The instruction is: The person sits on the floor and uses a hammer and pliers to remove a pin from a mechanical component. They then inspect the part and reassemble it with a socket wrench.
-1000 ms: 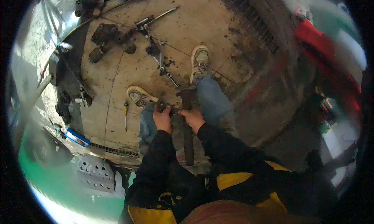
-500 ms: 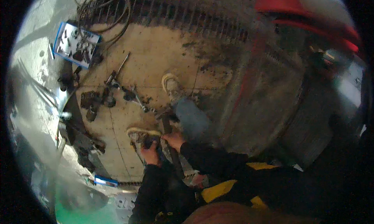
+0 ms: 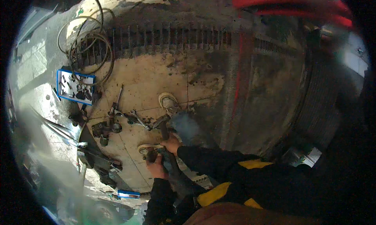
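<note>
My right hand [image 3: 171, 144] is closed round the dark handle of a hammer [image 3: 164, 131], whose head points away from me. Close by on the left, my left hand [image 3: 157, 168] grips a small dark part [image 3: 151, 156]; its kind is hard to make out. Both hands are low, over my left shoe [image 3: 144, 148], and the hammer head lies near my right shoe [image 3: 169, 101]. On the floor ahead of my left hand are a ratchet wrench [image 3: 116, 103], a metal wrench [image 3: 141, 121] and a greasy dark metal assembly [image 3: 103, 131].
A blue-edged tray [image 3: 76, 86] of bolts and small parts sits at the far left. Behind it a hose [image 3: 107, 64] lies coiled over a floor grate [image 3: 156, 39]. Dark metal parts [image 3: 105, 178] lie at left, and a red panel [image 3: 290, 5] shows at far right.
My view has shifted, so the floor and tools appear lower in the picture. Both hands keep their holds, still side by side, the hammer in the right.
</note>
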`<state>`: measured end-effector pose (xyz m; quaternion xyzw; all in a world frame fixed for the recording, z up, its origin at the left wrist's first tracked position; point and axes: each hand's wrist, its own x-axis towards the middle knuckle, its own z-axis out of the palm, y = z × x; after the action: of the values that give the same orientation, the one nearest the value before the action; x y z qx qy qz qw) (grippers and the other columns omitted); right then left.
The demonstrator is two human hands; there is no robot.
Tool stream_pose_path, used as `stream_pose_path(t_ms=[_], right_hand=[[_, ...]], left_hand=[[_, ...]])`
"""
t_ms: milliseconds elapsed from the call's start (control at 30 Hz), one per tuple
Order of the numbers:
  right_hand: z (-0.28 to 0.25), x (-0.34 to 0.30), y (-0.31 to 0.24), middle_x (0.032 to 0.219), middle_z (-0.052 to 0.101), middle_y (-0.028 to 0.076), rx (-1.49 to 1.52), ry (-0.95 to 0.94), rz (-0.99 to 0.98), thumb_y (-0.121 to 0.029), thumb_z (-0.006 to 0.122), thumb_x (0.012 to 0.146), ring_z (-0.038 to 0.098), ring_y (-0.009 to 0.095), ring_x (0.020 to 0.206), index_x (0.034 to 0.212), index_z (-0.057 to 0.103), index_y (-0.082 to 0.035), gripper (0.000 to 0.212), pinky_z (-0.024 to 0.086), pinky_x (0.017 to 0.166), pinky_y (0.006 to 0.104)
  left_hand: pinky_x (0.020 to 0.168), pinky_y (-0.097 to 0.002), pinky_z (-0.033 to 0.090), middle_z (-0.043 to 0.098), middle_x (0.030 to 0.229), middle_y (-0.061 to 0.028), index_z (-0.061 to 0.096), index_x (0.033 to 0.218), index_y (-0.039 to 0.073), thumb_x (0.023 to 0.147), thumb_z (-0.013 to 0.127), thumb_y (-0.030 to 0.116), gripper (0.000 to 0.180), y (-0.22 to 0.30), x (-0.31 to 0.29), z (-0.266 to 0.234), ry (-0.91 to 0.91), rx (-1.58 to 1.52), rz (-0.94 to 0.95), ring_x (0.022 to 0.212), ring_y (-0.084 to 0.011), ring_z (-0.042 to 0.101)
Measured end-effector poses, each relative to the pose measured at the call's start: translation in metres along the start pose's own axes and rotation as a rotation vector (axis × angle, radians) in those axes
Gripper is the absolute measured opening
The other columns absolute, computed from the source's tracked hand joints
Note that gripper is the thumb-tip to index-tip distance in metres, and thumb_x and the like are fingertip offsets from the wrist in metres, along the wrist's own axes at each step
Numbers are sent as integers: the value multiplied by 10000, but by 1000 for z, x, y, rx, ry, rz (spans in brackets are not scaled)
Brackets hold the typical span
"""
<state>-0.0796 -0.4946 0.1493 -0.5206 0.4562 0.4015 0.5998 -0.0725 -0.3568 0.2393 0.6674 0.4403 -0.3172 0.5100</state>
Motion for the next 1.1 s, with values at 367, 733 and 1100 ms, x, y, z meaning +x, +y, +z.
stream_pose_path(t_ms=[367, 733, 1100], right_hand=[[-77, 0, -104, 872, 676, 77, 519, -37, 166, -245, 741, 963, 665, 217, 742, 1080, 657, -47, 244, 549, 667, 401], [-268, 38, -176, 853, 681, 60, 740, 199, 134, -304, 686, 1003, 661, 217, 755, 1107, 697, -72, 254, 567, 699, 401], [-340, 46, -230, 840, 652, 112, 453, 327, 237, -373, 748, 965, 622, 264, 686, 1022, 719, -45, 334, 555, 665, 508]], left_hand=[[841, -348, 554, 712, 1047, -104, 633, 1318, -35, 927, 727, 108, 427, 216, -45, 57, -48, -360, 103, 878, -224, 676], [905, -363, 525, 731, 1057, -96, 707, 1151, -24, 915, 775, 104, 277, 386, -1, 137, -383, -93, -27, 969, -204, 668], [906, -362, 537, 744, 1040, -99, 709, 1141, -20, 941, 726, 83, 225, 626, 90, 226, -440, 97, 175, 974, -191, 695]])
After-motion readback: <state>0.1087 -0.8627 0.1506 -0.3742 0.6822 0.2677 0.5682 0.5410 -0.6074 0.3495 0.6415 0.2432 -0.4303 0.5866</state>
